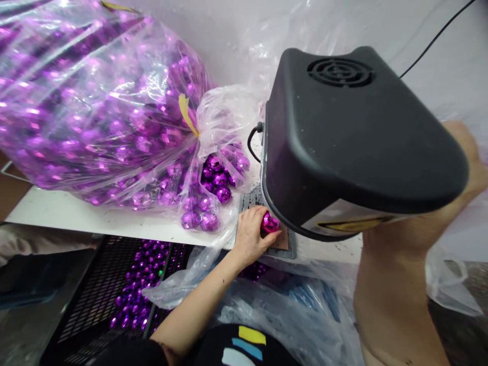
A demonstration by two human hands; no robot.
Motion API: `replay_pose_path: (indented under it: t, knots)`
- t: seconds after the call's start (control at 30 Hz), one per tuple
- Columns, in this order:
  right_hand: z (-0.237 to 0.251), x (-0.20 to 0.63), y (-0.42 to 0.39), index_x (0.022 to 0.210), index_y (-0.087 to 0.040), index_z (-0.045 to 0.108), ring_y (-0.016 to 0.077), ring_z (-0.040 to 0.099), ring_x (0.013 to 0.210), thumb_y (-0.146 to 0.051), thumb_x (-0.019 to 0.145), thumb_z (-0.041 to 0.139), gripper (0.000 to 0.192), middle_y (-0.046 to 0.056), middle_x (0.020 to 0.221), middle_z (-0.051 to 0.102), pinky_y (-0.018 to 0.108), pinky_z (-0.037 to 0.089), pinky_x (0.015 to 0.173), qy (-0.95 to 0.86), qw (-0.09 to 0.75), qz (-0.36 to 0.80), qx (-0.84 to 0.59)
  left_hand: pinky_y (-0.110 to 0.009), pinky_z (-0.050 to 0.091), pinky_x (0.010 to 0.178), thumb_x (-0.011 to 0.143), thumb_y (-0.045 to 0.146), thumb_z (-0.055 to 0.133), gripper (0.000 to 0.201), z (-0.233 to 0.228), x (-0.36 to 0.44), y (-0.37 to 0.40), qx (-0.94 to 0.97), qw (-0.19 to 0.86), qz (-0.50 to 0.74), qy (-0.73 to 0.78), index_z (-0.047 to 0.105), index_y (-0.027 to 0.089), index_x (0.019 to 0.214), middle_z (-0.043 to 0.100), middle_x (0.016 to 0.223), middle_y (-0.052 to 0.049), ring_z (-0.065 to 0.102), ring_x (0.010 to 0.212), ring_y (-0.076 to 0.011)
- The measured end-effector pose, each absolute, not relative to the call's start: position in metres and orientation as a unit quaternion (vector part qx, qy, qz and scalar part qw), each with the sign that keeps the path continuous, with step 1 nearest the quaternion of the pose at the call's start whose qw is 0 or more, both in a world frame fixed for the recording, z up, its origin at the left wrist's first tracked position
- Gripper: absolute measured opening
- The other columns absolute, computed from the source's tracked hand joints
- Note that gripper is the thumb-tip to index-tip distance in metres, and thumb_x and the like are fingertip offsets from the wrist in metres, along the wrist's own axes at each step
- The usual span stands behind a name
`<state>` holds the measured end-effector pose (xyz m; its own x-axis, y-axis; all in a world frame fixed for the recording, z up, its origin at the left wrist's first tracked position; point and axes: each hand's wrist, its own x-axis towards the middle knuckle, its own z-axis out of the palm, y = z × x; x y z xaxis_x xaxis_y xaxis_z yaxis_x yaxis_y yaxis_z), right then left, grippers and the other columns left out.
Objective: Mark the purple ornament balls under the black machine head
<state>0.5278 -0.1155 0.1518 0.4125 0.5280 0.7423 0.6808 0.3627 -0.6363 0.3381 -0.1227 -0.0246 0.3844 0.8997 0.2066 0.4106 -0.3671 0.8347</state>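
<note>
My left hand grips a shiny purple faceted ball and holds it on the small metal plate under the overhanging black head of a machine. My right arm reaches up past the right side of the machine; my right hand shows only partly behind the black housing, and what it touches is hidden. Just left of my left hand, an open clear plastic bag spills several purple balls onto the white table.
A very large clear bag full of purple balls fills the left of the table. Below the table edge a black mesh crate holds more purple balls. Loose clear plastic sheeting lies over my lap. A black cable runs at top right.
</note>
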Motion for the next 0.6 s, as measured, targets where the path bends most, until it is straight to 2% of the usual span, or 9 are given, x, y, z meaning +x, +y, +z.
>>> replay_pose_path:
  t: [0.2, 0.4, 0.5, 0.6]
  knots:
    - [0.152, 0.532, -0.116, 0.087, -0.014, 0.058, 0.0004, 0.036, 0.065, -0.069, 0.091, 0.046, 0.057, -0.002, 0.071, 0.039, 0.027, 0.034, 0.071, -0.546, 0.637, -0.046, -0.543, -0.061, 0.042, 0.113, 0.082, 0.04, 0.075, 0.056, -0.032, 0.338, -0.122, 0.746, 0.38, 0.344, 0.427, 0.054, 0.028, 0.132, 0.064, 0.129, -0.012, 0.054, 0.131, -0.0336]
    - [0.152, 0.517, -0.138, 0.089, -0.016, 0.064, 0.0019, 0.044, 0.071, -0.052, 0.097, 0.047, 0.04, -0.001, 0.071, 0.049, 0.026, 0.034, 0.071, -0.538, 0.616, -0.121, -0.563, -0.066, 0.034, 0.118, 0.084, 0.035, 0.073, 0.053, -0.026, 0.338, -0.122, 0.756, 0.371, 0.342, 0.417, 0.054, 0.024, 0.132, 0.064, 0.129, -0.015, 0.054, 0.13, -0.0351]
    - [0.138, 0.512, -0.159, 0.099, -0.021, 0.069, 0.006, 0.05, 0.063, -0.039, 0.093, 0.055, 0.023, 0.001, 0.067, 0.054, 0.027, 0.037, 0.059, -0.558, 0.625, -0.128, -0.531, -0.064, 0.034, 0.118, 0.086, 0.038, 0.07, 0.048, -0.019, 0.337, -0.122, 0.761, 0.377, 0.322, 0.418, 0.058, 0.024, 0.131, 0.066, 0.128, -0.013, 0.056, 0.129, -0.0343]
    - [0.113, 0.513, -0.18, 0.102, -0.021, 0.071, 0.0126, 0.054, 0.06, -0.034, 0.083, 0.064, 0.024, 0.004, 0.068, 0.056, 0.03, 0.043, 0.052, -0.584, 0.626, -0.086, -0.51, -0.061, 0.036, 0.119, 0.087, 0.04, 0.069, 0.045, -0.012, 0.336, -0.122, 0.764, 0.379, 0.309, 0.421, 0.061, 0.027, 0.129, 0.066, 0.129, -0.011, 0.057, 0.128, -0.0335]
